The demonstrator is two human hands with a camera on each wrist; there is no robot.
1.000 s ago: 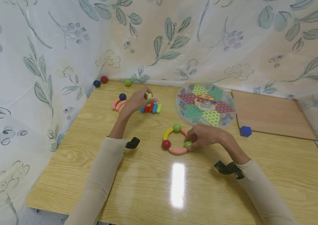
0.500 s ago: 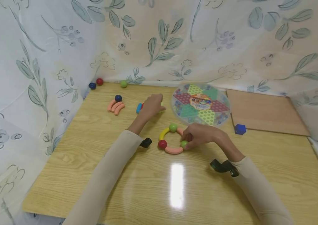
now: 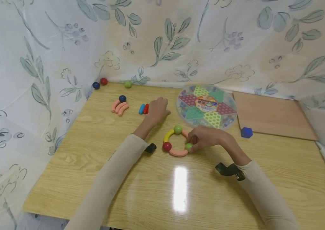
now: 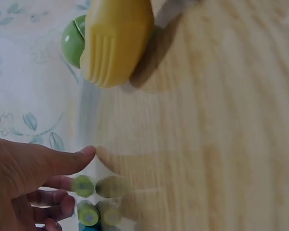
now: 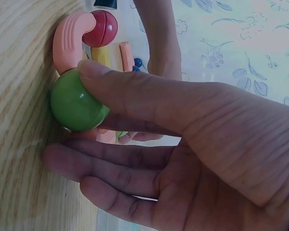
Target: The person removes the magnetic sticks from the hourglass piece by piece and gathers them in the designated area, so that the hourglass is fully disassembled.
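Observation:
A ring of curved pieces and balls lies on the table: a yellow curved piece (image 3: 168,135), a red ball (image 3: 166,146), pink curved pieces (image 5: 70,41) and two green balls. My right hand (image 3: 207,137) pinches the near green ball (image 5: 77,103), thumb on its side and index finger behind. My left hand (image 3: 158,110) is beyond the ring, over the right end of a row of short sticks, hiding most of them. In the left wrist view its thumb stands out straight, while the other fingers, loosely bent, touch the yellow-green sticks (image 4: 88,213).
A Chinese checkers set (image 3: 207,105) in a round clear case lies behind the ring. To the right are a brown board (image 3: 276,115) and a blue block (image 3: 246,132). Pink curved pieces (image 3: 119,108) with a dark blue ball lie left; loose balls (image 3: 103,81) sit at the back edge.
My left hand came right and down with a yellow-green stick to the row's right end, and its thumb is now off the sticks. My right hand stays on the green ball.

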